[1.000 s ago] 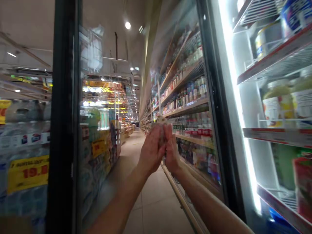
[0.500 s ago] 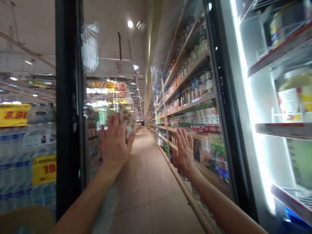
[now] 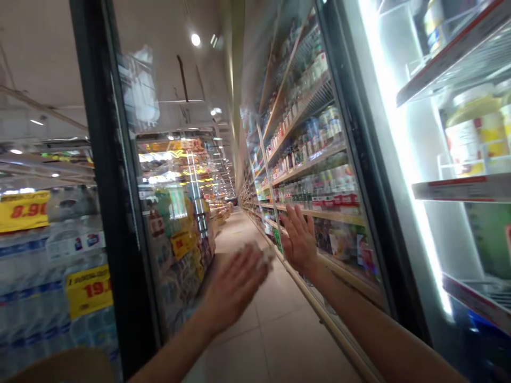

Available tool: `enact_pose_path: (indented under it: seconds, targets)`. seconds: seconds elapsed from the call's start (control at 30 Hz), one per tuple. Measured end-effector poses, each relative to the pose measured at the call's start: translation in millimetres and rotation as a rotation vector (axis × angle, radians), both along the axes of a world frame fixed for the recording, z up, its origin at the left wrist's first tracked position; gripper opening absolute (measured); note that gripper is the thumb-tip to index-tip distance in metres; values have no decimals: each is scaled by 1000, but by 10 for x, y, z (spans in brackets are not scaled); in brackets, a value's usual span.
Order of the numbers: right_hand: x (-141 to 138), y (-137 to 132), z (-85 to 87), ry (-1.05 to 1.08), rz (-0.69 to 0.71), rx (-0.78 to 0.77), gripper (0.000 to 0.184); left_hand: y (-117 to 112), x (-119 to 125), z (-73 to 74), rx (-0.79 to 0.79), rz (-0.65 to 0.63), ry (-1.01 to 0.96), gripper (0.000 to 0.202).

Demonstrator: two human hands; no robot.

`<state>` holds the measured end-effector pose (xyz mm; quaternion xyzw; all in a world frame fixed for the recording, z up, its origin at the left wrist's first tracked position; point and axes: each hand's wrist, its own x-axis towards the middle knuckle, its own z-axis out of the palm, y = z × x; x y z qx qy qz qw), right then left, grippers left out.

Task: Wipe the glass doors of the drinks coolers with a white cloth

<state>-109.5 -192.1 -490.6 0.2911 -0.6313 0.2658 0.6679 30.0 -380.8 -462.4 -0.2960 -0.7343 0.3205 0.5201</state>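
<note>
I stand at an open glass fridge door [image 3: 191, 80] with a black frame [image 3: 107, 213]. My left hand [image 3: 235, 282] is smeared by motion low on the glass, with a pale cloth [image 3: 264, 257] showing at its fingertips, pressed under the hand. My right hand [image 3: 297, 239] lies flat against the glass, fingers spread, holding nothing. Both forearms reach up from the bottom of the view.
The lit fridge interior [image 3: 459, 186] is at the right, with shelves of jars and cartons. Through the glass I see a tiled shop aisle [image 3: 275, 330], shelves of bottles [image 3: 315, 175] and stacked water packs with yellow price tags [image 3: 88, 290].
My left hand swept the cloth from upper left down and to the right across the glass. One second ago both hands were together; my right hand has since settled flat on the glass.
</note>
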Motion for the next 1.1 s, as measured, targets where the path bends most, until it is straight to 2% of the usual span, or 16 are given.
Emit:
enact_pose_path:
  seconds: [0.03, 0.1, 0.2, 0.23, 0.27, 0.4, 0.47, 0.53, 0.57, 0.6, 0.73, 0.8, 0.9, 0.93, 1.03, 1.1]
  targets:
    - [-2, -6, -1, 0, 1, 4, 49, -23, 9, -86, -108, -15, -70, 40]
    - [-3, -16, -3, -1, 5, 9, 50, -123, 37, -108, -87, -4, -48, 39]
    - [2, -25, -6, -5, 13, -1, 50, -323, 105, 47, 250, 87, 244, 52]
    - [4, -26, -7, -7, 15, -4, 50, -369, 131, 53, 330, 104, 308, 55]
    - [6, -28, -9, -12, 17, -4, 50, -396, 156, 14, 337, 95, 317, 57]
    - [-2, -28, -13, -16, 22, 8, 51, -390, 209, -334, -137, 5, -106, 40]
    - [-8, -25, -13, -6, 15, 3, 51, -396, 208, -355, -20, 38, -32, 37]
    - [-10, -19, -9, 9, 11, -9, 50, -428, 214, -261, 252, 100, 191, 42]
    - [-10, -16, -8, 13, 13, -14, 50, -447, 224, -215, 339, 115, 267, 44]
    - [-9, -13, -6, 15, 15, -16, 50, -464, 237, -191, 349, 111, 278, 44]
    - [-1, -9, -3, 9, 20, -8, 51, -472, 276, -262, 3, 21, -52, 29]
    - [3, -12, -3, 9, 16, -6, 50, -434, 244, -257, 44, 41, -10, 29]
    - [7, -18, -1, 20, 16, -9, 48, -298, 123, -189, 323, 121, 248, 40]
    - [6, -20, -1, 27, 21, -12, 48, -234, 75, -184, 323, 122, 250, 41]
    - [-13, -20, -6, 46, 70, -22, 50, -46, -60, -190, 26, 59, 26, 39]
    - [-34, -17, -15, 69, 134, -53, 52, 27, -130, -103, -41, 49, -22, 37]
